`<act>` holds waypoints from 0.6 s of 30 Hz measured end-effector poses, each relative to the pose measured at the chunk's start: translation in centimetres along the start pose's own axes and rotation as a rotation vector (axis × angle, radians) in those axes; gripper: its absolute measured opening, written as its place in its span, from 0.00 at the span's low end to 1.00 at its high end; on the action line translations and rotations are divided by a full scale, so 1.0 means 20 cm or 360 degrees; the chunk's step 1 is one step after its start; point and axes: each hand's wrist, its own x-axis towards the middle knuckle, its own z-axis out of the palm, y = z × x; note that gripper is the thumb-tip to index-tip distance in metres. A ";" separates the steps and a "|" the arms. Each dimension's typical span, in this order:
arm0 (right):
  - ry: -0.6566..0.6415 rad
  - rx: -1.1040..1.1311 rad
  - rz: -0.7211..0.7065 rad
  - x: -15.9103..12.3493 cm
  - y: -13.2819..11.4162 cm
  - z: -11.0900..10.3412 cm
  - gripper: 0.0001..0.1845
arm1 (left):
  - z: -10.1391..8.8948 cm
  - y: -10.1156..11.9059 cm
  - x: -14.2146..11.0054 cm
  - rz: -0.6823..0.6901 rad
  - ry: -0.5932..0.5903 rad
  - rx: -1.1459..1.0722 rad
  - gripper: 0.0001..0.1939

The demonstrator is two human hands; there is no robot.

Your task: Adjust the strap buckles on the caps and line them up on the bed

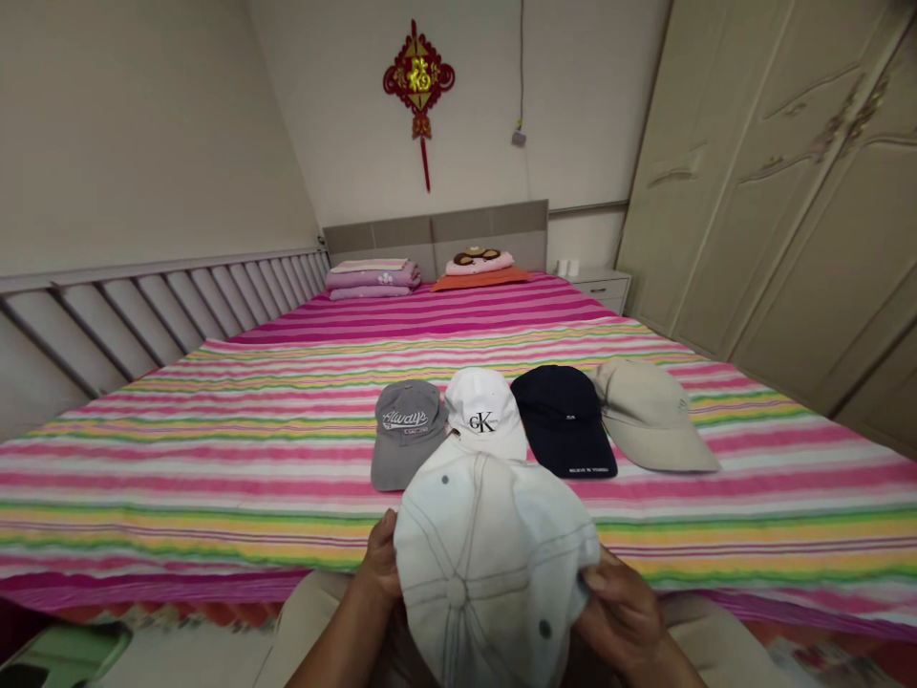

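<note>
A pale, whitish baseball cap (494, 564) with dark stitching is held up in front of me, its crown and top button facing my view. My left hand (383, 554) grips its left edge, the fingers partly hidden behind it. At the cap's right edge, my right hand (622, 607) pinches the rim between thumb and fingers. Beyond it, a row of caps lies on the bed: a grey cap (408, 435) with "Always" lettering, a white cap (485, 411) marked "CK", a black cap (565, 420) and a beige cap (655, 416). The held cap overlaps the white cap's lower part in view.
The bed (215, 459) has a striped cover. Folded purple bedding (373, 277) and an orange pillow (479, 278) lie by the headboard (487, 229). A railing (164, 306) runs along the left, a wardrobe (752, 191) stands right, and a green stool (68, 657) is at lower left.
</note>
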 end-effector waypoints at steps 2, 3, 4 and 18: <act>0.0051 0.0112 -0.0116 0.01 0.00 0.00 0.14 | -0.01 -0.01 0.00 -0.0083 -0.0139 -0.0063 0.23; 0.0074 0.0169 -0.0173 0.02 0.00 0.01 0.12 | -0.01 -0.01 0.00 -0.0109 -0.0166 -0.0085 0.24; 0.0093 0.0210 -0.0210 0.03 0.00 0.01 0.10 | 0.00 -0.01 0.01 -0.0118 -0.0164 -0.0095 0.25; 0.0132 0.0242 -0.0210 -0.01 -0.03 -0.05 0.04 | 0.22 0.06 0.06 -0.0196 0.0047 -0.0098 0.14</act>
